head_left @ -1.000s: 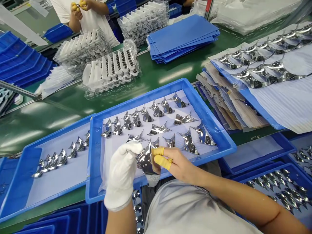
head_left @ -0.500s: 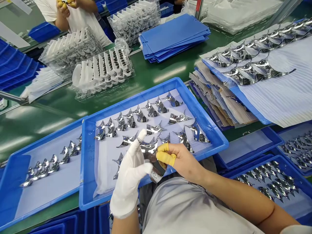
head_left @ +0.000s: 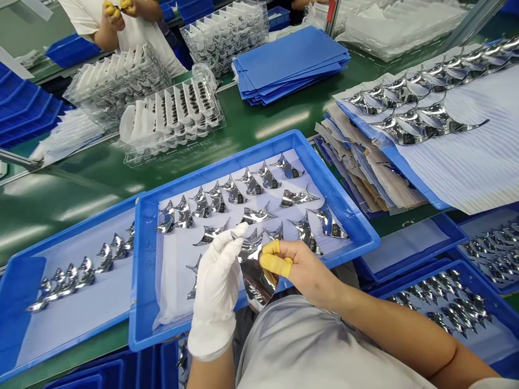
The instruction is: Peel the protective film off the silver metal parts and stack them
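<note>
A curved, mirror-bright chrome part [head_left: 255,273] with pointed corners is held up over the near edge of the blue tray [head_left: 140,270]. My right hand [head_left: 302,267], with yellow finger cots on thumb and forefinger, pinches its right edge. In a white glove, my left hand [head_left: 217,289] has its thumb and fingers closed together at the part's upper left corner. Beyond both hands, several similar chrome pieces [head_left: 233,192] lie in rows on the tray's white liner.
On the left, another blue tray [head_left: 24,292] carries more chrome pieces. Blue sheets [head_left: 290,59] are stacked behind, beside clear plastic packs [head_left: 172,116]. At right, a paper-covered board [head_left: 458,162] bears chrome pieces, above lower trays [head_left: 450,267]. Across the bench a person [head_left: 125,27] works.
My left hand's thumb has come up from the part's lower side to meet its fingers at the upper corner, uncovering the part's face. My right hand keeps its pinch.
</note>
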`<action>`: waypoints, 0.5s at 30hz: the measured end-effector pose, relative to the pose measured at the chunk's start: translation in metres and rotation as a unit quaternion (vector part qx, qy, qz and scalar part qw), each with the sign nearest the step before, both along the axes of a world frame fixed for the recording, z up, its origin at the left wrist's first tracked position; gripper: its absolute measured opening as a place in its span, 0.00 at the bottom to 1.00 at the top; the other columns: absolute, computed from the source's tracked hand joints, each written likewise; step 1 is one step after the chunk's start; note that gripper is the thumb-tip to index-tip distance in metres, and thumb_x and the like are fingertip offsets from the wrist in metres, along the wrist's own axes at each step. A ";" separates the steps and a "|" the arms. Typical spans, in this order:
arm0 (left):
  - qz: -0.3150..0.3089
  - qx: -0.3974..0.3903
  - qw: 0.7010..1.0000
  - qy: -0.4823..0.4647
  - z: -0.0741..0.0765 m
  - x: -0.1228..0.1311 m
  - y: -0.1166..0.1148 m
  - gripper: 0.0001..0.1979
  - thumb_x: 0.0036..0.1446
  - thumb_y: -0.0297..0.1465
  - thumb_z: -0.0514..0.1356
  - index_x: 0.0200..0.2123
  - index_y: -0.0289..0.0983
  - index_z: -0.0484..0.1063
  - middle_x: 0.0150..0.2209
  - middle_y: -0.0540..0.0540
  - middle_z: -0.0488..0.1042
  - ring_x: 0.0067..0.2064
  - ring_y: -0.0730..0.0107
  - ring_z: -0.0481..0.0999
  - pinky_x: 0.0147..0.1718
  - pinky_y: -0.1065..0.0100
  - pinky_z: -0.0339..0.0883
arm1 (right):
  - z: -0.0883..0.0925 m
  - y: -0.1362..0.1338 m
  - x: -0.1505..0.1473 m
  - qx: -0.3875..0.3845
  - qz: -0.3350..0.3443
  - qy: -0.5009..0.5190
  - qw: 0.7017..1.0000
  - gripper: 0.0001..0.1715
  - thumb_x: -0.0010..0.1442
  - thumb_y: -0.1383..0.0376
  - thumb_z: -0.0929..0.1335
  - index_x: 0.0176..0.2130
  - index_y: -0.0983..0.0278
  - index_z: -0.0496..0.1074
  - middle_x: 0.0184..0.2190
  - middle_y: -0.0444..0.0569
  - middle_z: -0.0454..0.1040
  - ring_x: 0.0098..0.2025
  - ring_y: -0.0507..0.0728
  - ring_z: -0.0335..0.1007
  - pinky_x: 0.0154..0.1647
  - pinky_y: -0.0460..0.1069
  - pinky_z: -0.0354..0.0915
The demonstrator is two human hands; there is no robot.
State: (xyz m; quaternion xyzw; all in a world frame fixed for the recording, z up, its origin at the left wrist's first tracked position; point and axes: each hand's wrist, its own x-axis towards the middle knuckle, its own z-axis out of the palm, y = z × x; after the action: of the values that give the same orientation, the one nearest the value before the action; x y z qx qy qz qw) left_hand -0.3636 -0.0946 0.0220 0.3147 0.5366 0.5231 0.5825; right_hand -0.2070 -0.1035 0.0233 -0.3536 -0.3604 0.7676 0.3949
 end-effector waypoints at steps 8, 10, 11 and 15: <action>0.016 -0.023 0.999 -0.030 -0.003 -0.003 0.003 0.13 0.50 0.31 0.69 0.41 0.37 0.80 0.42 0.45 0.80 0.41 0.67 0.78 0.39 0.71 0.72 | -0.010 0.000 0.000 -0.025 -0.015 0.003 1.000 0.18 0.55 0.53 0.74 0.32 0.66 0.72 0.23 0.40 0.67 0.23 0.48 0.62 0.25 0.44 0.65; 0.018 -0.026 0.999 -0.035 -0.003 -0.003 0.005 0.13 0.50 0.31 0.69 0.41 0.38 0.80 0.41 0.46 0.80 0.39 0.69 0.77 0.35 0.73 0.72 | -0.016 0.000 0.002 -0.034 -0.020 0.011 0.999 0.21 0.54 0.50 0.73 0.36 0.66 0.73 0.25 0.41 0.70 0.22 0.48 0.65 0.24 0.45 0.65; 0.022 -0.024 0.999 -0.035 -0.003 -0.003 0.005 0.14 0.49 0.31 0.69 0.42 0.38 0.80 0.40 0.47 0.80 0.38 0.69 0.77 0.34 0.73 0.71 | -0.019 -0.001 0.004 -0.035 -0.018 0.009 0.999 0.22 0.54 0.50 0.73 0.36 0.66 0.74 0.25 0.42 0.71 0.23 0.49 0.67 0.24 0.45 0.66; 0.038 -0.054 0.998 -0.009 -0.006 -0.005 0.005 0.22 0.48 0.36 0.70 0.47 0.38 0.79 0.36 0.48 0.79 0.32 0.74 0.73 0.30 0.75 0.70 | -0.028 -0.004 0.017 0.013 -0.020 -0.054 0.998 0.18 0.55 0.53 0.73 0.34 0.67 0.76 0.24 0.43 0.72 0.25 0.49 0.68 0.29 0.45 0.66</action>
State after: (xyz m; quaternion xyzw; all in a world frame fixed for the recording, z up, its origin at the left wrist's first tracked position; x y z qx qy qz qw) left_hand -0.3683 -0.0900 0.0156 0.2579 0.5702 0.5179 0.5832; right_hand -0.1904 -0.1075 -0.0046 -0.3964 -0.3838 0.7346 0.3949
